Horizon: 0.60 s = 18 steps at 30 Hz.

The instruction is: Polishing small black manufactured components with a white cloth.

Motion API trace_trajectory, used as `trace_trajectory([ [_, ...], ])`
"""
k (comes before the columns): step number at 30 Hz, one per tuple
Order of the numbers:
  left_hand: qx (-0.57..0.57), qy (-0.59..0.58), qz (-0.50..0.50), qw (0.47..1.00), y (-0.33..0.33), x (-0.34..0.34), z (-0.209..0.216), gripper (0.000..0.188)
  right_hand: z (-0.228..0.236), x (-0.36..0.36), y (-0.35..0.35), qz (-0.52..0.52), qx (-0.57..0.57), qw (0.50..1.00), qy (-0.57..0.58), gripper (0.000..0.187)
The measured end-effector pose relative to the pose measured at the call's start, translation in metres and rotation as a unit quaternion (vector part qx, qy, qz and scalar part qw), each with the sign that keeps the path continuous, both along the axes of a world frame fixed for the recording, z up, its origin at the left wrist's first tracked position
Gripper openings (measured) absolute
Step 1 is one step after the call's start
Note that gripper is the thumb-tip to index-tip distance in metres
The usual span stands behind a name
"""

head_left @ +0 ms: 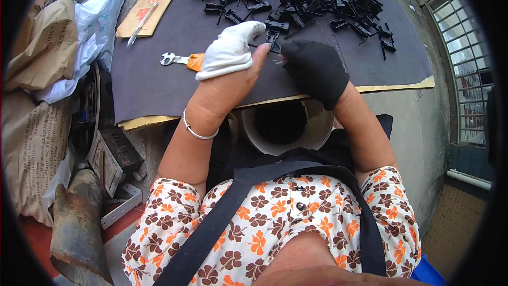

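My left hand (230,50), in a white glove that leaves the thumb bare, is closed on a black plastic part (273,33) above the dark table top. Thin legs on the part point down toward my thumb tip. Close on its right is my right hand (316,69), in a black glove, with the fingers bent and pressed together. Small pale slivers show by its fingertips; whether it grips them or the part's edge is hidden. A metal wrench (174,59) with orange wrapping on its handle lies just left of my left wrist.
Many similar black plastic parts (317,2) are heaped across the table's far side. A brown envelope (151,10) with a pen (142,24) on it lies far left. Below the table's near edge stands a white bucket (254,137) with dark contents. Bags (42,47) and a rusty pipe (79,228) crowd the left.
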<state>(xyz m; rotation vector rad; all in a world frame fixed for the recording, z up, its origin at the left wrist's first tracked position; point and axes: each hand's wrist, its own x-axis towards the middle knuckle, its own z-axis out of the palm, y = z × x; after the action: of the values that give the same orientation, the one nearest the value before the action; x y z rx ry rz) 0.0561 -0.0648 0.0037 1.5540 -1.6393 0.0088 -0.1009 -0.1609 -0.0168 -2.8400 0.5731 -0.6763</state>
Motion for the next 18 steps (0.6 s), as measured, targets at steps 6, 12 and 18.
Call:
trace_trajectory([
  [6, 0.162, 0.148, -0.090, 0.972, -0.005, -0.004, -0.004, 0.030, 0.018, -0.010, 0.012, 0.074, -0.002, 0.996, -0.058, 0.007],
  [12, 0.194, 0.414, -0.206, 0.865, -0.004, -0.018, 0.003, 0.030, 0.014, -0.014, 0.020, 0.027, 0.256, 0.924, -0.283, 0.012],
  [18, 0.096, 0.429, -0.291, 0.850, -0.013, -0.032, -0.015, 0.034, 0.016, -0.021, 0.020, -0.027, 0.300, 0.909, -0.288, 0.011],
])
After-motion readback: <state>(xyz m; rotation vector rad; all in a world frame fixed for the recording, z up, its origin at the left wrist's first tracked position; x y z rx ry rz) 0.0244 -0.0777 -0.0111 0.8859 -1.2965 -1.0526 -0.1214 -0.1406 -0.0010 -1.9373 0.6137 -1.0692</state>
